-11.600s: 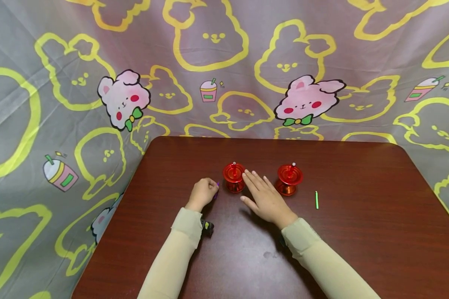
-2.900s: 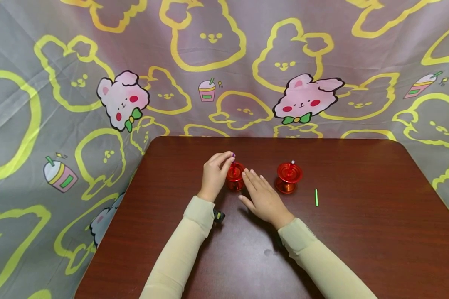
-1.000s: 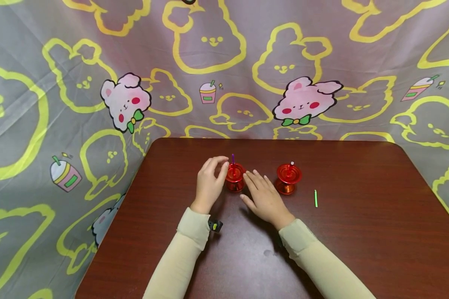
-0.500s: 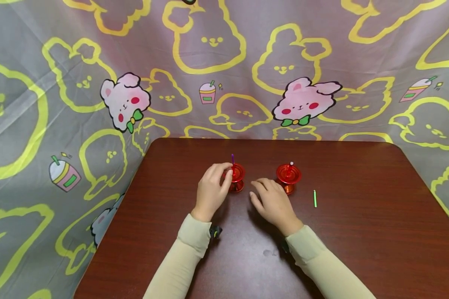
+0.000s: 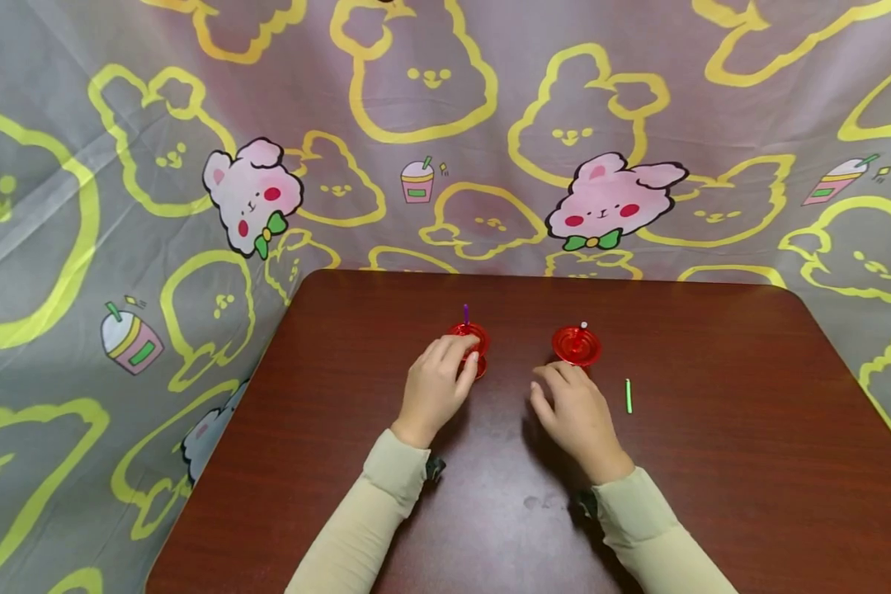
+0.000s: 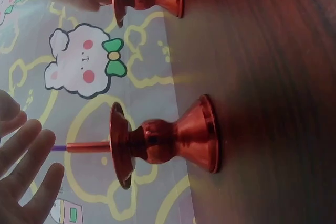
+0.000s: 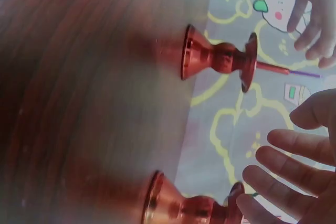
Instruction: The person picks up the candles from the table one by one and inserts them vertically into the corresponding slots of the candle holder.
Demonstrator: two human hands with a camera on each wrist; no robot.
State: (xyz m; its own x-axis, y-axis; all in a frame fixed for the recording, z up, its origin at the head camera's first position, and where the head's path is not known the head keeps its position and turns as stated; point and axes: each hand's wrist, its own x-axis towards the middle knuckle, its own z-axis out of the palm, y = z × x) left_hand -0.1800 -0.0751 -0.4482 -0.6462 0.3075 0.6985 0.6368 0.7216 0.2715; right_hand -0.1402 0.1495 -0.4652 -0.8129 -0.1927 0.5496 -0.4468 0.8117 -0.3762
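Note:
Two shiny red candlesticks stand upright on the table. From the tube of the left candlestick (image 6: 160,141) rises a thin purple stick (image 5: 466,315). My left hand (image 5: 432,392) is beside this candlestick on the near side, fingers relaxed and holding nothing; in the head view it covers part of the dish and stem. The right candlestick (image 5: 577,346) has a bare tube with a pale tip. Just in front of it is my right hand (image 5: 581,419), its fingers loosely bent with nothing between them. In the right wrist view its fingertips (image 7: 252,174) overlap the nearer candlestick's dish.
A thin green stick (image 5: 628,396) lies on the brown wooden table (image 5: 728,412), right of the right hand. Behind and to the left hangs a grey curtain (image 5: 483,148) with yellow outlines and pink rabbit faces. Dark straps with wrist cameras sit under both sleeves.
The left hand earlier pinched the purple stick, brought it from the table to the left tube, and let go; it has since drawn back. The right hand moved from the left candlestick toward the right one.

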